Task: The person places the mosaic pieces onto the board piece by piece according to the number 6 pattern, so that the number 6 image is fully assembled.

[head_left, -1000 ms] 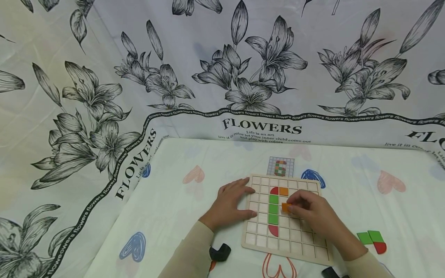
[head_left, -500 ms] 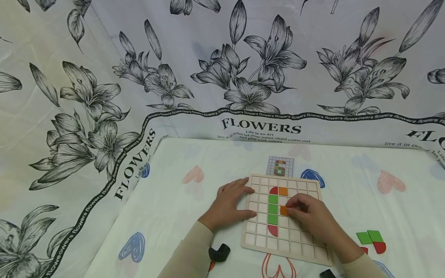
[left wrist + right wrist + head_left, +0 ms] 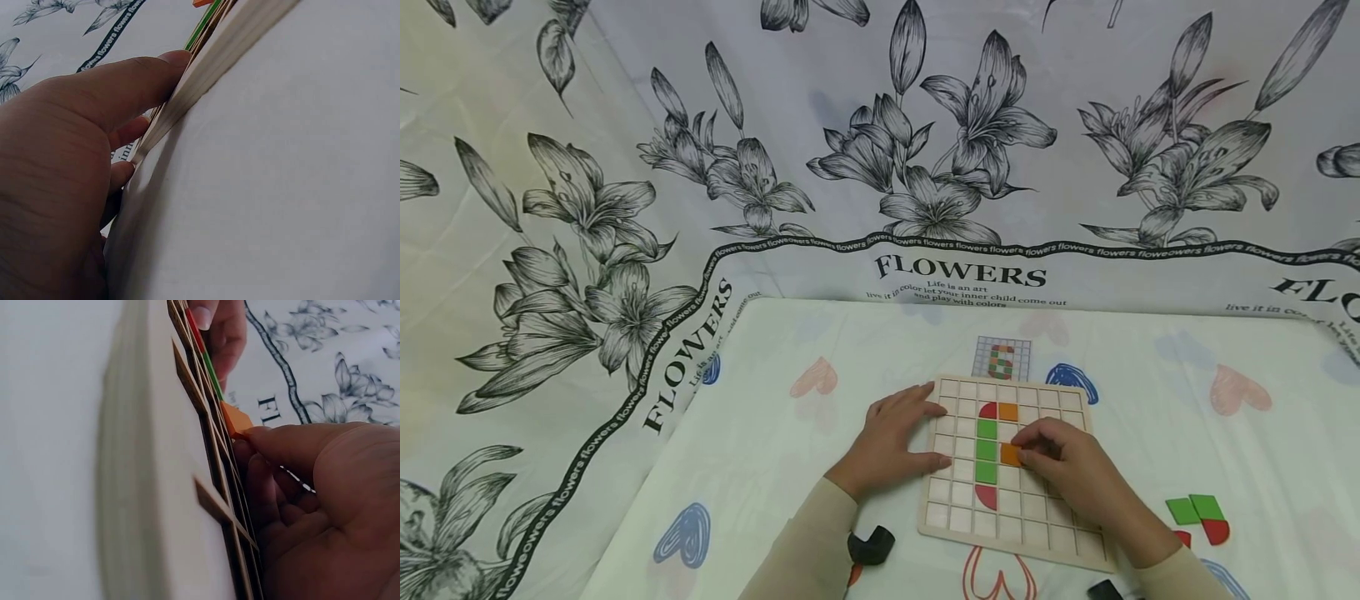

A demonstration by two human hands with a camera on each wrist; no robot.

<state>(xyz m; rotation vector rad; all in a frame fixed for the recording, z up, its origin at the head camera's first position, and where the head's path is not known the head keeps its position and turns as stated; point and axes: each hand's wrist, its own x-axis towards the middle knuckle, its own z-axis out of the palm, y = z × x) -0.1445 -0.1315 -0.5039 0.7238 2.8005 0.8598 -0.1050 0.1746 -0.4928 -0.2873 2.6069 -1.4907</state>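
My right hand (image 3: pixel 1071 462) pinches an orange square tile (image 3: pixel 1009 454) between thumb and finger over the gridded wooden board (image 3: pixel 1045 521). In the right wrist view that orange tile (image 3: pixel 235 419) stands tilted above the grid lines. Just left of it, several green square tiles (image 3: pixel 986 450) form a column, with a red quarter-round tile (image 3: pixel 988 410) at the top and a red rounded tile (image 3: pixel 987 497) at the bottom. Another orange square (image 3: pixel 1008 412) lies beside the top red one. My left hand (image 3: pixel 891 437) rests along the board's left edge, thumb and fingertips touching its rim.
Behind the board lies a small pattern card (image 3: pixel 1002 359) with a coloured figure on a grid. Loose green tiles (image 3: pixel 1195 507) and red tiles (image 3: pixel 1216 532) lie to the right. A black object (image 3: pixel 872 546) shows by the left wrist. A flower-printed cloth (image 3: pixel 850 167) hangs behind.
My right hand has brought the orange tile slightly left and down, close against the green column. My left hand has stayed at the board's edge.
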